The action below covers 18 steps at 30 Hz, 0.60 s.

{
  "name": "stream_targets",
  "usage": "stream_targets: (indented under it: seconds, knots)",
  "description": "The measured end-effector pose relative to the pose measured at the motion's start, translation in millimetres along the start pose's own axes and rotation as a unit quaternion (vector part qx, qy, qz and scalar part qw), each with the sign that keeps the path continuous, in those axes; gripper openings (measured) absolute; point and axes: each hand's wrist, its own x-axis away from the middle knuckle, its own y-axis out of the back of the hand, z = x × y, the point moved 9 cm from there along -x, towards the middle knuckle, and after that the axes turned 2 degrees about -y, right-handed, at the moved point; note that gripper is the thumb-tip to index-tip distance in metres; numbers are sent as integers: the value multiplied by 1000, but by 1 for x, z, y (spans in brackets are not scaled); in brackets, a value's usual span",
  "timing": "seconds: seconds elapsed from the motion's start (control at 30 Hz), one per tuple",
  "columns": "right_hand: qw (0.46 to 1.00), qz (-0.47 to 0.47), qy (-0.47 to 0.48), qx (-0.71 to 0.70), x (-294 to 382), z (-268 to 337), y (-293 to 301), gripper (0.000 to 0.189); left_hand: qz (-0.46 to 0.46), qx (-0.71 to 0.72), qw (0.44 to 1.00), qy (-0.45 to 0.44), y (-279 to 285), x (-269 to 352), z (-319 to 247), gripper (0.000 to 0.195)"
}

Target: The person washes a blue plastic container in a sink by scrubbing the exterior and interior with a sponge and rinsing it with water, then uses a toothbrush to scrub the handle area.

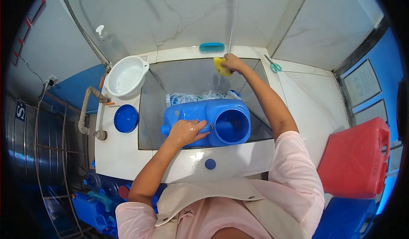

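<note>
A blue plastic water jug [195, 111] lies on its side in the tiled sink [188, 76], its wide round mouth [232, 125] uncovered and facing up. My left hand [188, 132] is wrapped around the jug's handle. Over the back right of the sink, my right hand [232, 63] pinches a yellow sponge [221, 67]. A thin pale stream, apparently water, comes down from above to that hand, and drips show below the sponge. Behind the jug sits a bundle of clear and white plastic [182, 98], partly hidden.
On the left ledge are a white basin [126, 77], a blue lid [126, 118] and a pump bottle [110, 41]. A teal brush [211, 47] and green-handled scissors [274, 67] lie behind. A small blue cap [210, 164] rests in front. A red jerrycan [353, 159] stands right.
</note>
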Motion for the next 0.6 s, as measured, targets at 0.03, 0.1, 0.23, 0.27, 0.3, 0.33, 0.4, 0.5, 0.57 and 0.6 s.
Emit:
stream_targets:
  seconds: [0.03, 0.1, 0.23, 0.27, 0.3, 0.33, 0.4, 0.5, 0.57, 0.6]
  knots:
    - [999, -32, 24, 32, 1, 7, 4, 23, 0, 1, 1000, 11, 0, 4, 2, 30]
    - [987, -74, 97, 102, 5, 23, 5, 22, -1, 6, 1000, 30, -1, 10, 3, 30]
    - [971, -92, 157, 154, 9, 44, -5, 25, 1, 0, 999, 43, -2, 17, 7, 30]
    - [976, -91, 138, 143, 8, 47, -6, 26, 1, -1, 999, 47, 0, 21, 9, 30]
    - [970, -86, 168, 151, 6, 45, 0, 26, -2, 4, 999, 42, -1, 17, 6, 30]
    - [965, -83, 194, 158, 3, 37, 8, 29, -5, 9, 999, 31, -1, 12, 1, 30]
    - [966, -42, 209, 148, 1, 28, 9, 32, -8, 15, 1000, 19, -3, 5, -4, 30]
    - [988, 36, 142, 46, 9, 36, 1, 30, -1, 17, 999, 28, -4, 9, 3, 33]
    - [995, 35, 46, -75, 19, 35, 11, 26, -38, -25, 999, 24, 2, 0, 13, 35]
    - [989, 28, 68, -127, 31, 49, 10, 26, -55, -47, 997, 26, 7, -3, 21, 36]
